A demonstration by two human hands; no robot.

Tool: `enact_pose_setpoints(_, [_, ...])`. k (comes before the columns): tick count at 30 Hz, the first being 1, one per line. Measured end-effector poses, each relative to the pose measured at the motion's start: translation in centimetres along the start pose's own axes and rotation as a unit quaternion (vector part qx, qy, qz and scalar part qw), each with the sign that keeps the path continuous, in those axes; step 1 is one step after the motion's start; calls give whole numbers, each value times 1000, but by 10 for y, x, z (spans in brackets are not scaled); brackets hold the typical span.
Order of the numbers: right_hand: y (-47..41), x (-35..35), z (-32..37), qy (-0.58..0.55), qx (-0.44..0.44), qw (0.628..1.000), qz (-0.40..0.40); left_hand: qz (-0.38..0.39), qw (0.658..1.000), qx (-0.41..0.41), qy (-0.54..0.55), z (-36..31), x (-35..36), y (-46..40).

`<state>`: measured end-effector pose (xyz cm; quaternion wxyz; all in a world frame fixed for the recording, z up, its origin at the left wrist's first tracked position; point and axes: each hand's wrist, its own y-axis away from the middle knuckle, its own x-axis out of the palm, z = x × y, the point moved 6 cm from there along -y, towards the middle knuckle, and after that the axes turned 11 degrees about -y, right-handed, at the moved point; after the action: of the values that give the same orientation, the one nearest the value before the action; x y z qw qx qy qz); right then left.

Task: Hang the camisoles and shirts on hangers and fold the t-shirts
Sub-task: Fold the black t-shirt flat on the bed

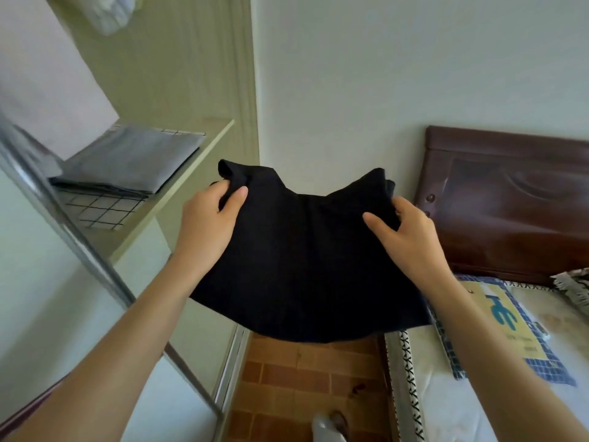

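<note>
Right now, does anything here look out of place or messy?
Nothing stands out. Both the left hand and right hand hold the folded black garment up in the air, and grey folded cloths lie neatly on the shelf.

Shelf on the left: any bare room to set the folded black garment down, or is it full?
The shelf is bare along its front edge and right end, right of the grey stack. The stack and checked cloth fill its left. Both hands grip the garment.
</note>
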<state>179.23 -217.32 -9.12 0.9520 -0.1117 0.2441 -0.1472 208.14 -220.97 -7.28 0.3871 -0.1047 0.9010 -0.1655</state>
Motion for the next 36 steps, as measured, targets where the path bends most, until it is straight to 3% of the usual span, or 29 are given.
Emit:
enact_pose_setpoints(17, [-327,109,-31,-52,-86,983,155,-136,976,-159,-56,48,58,-209])
enact_pose_setpoints(26, [-404,189,-13,-88,-124,958,245,-195,951,-235,-42,76,48,-250])
enact_pose_setpoints(36, [-462,287,54,-135,-158,928,309,-289,915,-281,-2,141,-17,-262])
